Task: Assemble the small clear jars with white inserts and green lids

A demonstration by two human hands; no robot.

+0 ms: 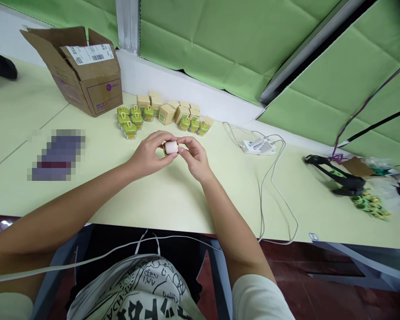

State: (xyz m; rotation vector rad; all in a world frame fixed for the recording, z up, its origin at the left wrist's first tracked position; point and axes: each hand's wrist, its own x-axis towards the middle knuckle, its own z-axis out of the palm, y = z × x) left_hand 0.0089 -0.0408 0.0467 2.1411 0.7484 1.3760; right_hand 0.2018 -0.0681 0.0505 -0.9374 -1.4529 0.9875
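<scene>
My left hand (pixel 152 153) and my right hand (pixel 195 158) meet in the middle, above the table. Between their fingertips is a small container (pixel 171 147) with a pale pinkish-white face and an olive-green rim. My left thumb and fingers curve round its left side. On its right edge, my right thumb and index finger press in. Its underside is hidden by the hands. Just beyond them stand several small clear jars with green looped lids (pixel 130 130), and more of these green-lidded jars (pixel 194 126) on the right. Behind those are several small beige boxes (pixel 167 114).
An open cardboard box (pixel 102 91) stands at the back left. A white power strip (pixel 258 146) with trailing cables lies right of my hands. Farther right are a black stand (pixel 340 178) and a bag of green pieces (pixel 371 204). A white cable (pixel 120 246) crosses before me.
</scene>
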